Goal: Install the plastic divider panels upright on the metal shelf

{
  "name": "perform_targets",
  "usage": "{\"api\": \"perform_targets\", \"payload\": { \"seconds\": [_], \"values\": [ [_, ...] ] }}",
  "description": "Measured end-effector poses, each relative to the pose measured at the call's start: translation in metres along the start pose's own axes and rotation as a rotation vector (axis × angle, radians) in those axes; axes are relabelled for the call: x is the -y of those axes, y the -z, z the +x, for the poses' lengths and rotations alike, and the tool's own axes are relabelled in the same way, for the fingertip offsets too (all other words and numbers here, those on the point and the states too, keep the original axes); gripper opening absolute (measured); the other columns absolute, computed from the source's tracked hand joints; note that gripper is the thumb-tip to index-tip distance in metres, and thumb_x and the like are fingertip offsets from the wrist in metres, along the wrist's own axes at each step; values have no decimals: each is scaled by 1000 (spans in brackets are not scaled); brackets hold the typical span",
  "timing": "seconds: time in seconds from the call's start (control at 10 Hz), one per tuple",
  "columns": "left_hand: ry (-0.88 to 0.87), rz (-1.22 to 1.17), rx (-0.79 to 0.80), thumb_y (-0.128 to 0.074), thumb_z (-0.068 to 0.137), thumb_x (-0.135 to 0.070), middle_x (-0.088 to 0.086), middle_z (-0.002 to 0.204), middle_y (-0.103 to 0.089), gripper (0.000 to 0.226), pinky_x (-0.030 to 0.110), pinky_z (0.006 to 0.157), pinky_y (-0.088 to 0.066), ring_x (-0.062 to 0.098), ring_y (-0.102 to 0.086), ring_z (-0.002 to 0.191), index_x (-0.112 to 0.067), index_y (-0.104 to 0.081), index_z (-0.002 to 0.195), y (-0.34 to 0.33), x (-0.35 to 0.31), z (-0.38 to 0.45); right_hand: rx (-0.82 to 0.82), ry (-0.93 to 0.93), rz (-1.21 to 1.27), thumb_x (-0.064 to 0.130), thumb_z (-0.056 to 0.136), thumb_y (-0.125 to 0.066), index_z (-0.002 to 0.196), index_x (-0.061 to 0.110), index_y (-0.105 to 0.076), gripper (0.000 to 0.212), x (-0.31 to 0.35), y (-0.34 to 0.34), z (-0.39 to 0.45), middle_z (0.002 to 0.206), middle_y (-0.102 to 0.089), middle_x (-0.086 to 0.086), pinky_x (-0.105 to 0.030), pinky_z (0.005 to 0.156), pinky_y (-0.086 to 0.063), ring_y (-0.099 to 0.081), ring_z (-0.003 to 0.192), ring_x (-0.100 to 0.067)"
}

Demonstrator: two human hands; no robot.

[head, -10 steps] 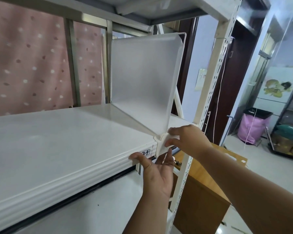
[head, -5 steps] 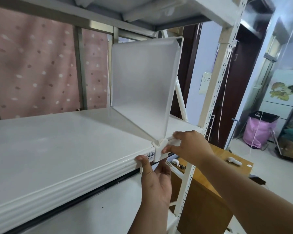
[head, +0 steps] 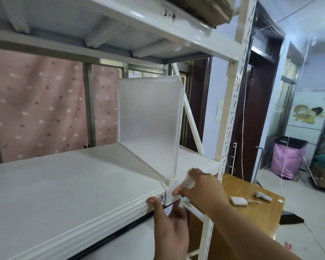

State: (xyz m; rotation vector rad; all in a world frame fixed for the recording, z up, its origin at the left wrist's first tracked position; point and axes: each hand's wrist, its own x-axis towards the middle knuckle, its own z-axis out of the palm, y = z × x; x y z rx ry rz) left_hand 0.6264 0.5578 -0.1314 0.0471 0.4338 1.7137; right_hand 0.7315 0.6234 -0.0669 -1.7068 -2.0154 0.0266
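A frosted white plastic divider panel [head: 150, 124] stands upright on the white metal shelf [head: 68, 181], running from the back to the front edge. Its white clip foot [head: 169, 192] hooks over the shelf's front lip. My right hand [head: 199, 186] pinches the clip from the right, thumb and fingers on it. My left hand [head: 169, 222] reaches up from below, thumb pressed against the front lip just left of the clip and fingers under the edge.
A perforated white upright post [head: 231, 117] stands right of the panel. An upper shelf [head: 139, 32] lies overhead. A wooden desk [head: 251, 209] with small devices sits lower right. A pink curtain [head: 36, 109] hangs behind the shelving.
The view has tilted upward, showing more of the upper shelf. Both hands stay at the clip; my right hand's grip has shifted slightly around it.
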Motion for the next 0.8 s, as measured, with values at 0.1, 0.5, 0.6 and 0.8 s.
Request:
{"api": "perform_targets", "payload": {
  "seconds": [0.1, 0.5, 0.6, 0.8],
  "values": [
    [-19, 133, 20, -63, 75, -66, 28, 131, -71, 91, 31, 76, -51, 24, -69, 88, -13, -54, 149, 3, -11, -7, 39, -22, 60, 86, 57, -66, 133, 26, -54, 98, 3, 3, -3, 132, -64, 7, -29, 83, -48, -64, 111, -18],
    [284, 1113, 38, -39, 105, -62, 23, 132, -68, 69, 46, 86, -57, 46, -71, 112, -12, -44, 152, 40, -132, -58, 221, -54, -41, 62, 83, -69, 105, 20, -69, 47, 41, 37, -22, 103, -73, 0, -30, 87, -54, -67, 90, -14],
    [328, 1341, 37, -37, 104, -66, 18, 145, -60, 67, 42, 105, -54, 37, -67, 115, -27, -31, 159, 49, -178, -74, 199, -23, -139, 69, 85, -59, 95, 19, -69, 53, 42, 38, -24, 89, -71, 2, -29, 75, -56, -66, 79, -12],
    [-69, 1879, 212, -61, 92, -51, -4, 81, -61, 31, 34, 89, -50, 9, -60, 82, -32, -64, 69, 90, -233, -94, 243, 22, -327, 64, 88, -52, 72, 23, -53, 45, 69, 37, -27, 73, -57, 9, -25, 60, -45, -55, 67, -8]
  ]
}}
